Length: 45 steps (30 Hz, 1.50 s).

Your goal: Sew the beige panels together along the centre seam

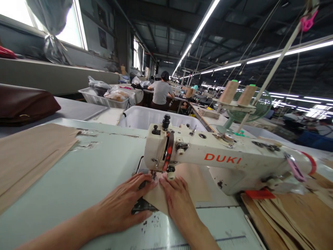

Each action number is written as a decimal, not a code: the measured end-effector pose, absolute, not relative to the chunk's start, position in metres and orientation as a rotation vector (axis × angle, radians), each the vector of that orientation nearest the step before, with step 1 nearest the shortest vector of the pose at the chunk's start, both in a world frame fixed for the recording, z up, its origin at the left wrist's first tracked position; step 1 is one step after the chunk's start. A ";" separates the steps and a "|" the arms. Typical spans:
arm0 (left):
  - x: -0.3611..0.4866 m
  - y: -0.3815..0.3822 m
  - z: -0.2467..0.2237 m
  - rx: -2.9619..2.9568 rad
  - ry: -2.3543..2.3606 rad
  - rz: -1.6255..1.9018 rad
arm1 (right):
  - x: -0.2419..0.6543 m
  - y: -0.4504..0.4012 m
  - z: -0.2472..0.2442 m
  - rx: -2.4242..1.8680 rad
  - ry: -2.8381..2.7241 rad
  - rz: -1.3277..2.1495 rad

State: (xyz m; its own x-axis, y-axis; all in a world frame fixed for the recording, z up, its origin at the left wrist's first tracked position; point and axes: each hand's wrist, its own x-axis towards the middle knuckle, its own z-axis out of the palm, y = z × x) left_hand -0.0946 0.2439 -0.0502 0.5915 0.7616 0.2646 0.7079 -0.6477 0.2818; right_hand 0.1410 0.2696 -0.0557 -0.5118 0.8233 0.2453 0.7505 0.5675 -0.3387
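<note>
The left hand [127, 199], fingers extended and slightly parted, lies left of the sewing machine's [192, 149] needle area. The right hand [179, 201] presses flat, fingers forward, on the tan sheet [194, 178], which lies under the machine's head and arm on the tabletop [109, 166].

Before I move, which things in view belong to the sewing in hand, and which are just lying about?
In use:
tan piece at the needle
left hand and right hand, guiding it
sewing machine
thread cones, probably

Lying about, it seems:
maroon item
tan sheet
red piece
brown stack, possibly related
</note>
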 end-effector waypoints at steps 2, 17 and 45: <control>-0.094 0.244 -0.051 2.655 1.251 0.551 | 0.141 0.270 -0.057 -1.279 -2.425 0.252; -0.091 0.246 -0.046 2.673 1.213 0.631 | 0.138 0.270 -0.055 -1.302 -2.491 0.160; -0.096 0.238 -0.015 2.640 1.235 0.471 | 0.124 0.250 -0.035 -1.312 -2.545 0.024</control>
State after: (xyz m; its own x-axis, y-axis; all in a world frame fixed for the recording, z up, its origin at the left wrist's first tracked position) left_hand -0.0957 0.2375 -0.0153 0.6025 0.7715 0.2042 0.7115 -0.6352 0.3006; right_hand 0.1239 0.2504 -0.0346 -0.5497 0.8011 0.2369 0.7964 0.5881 -0.1408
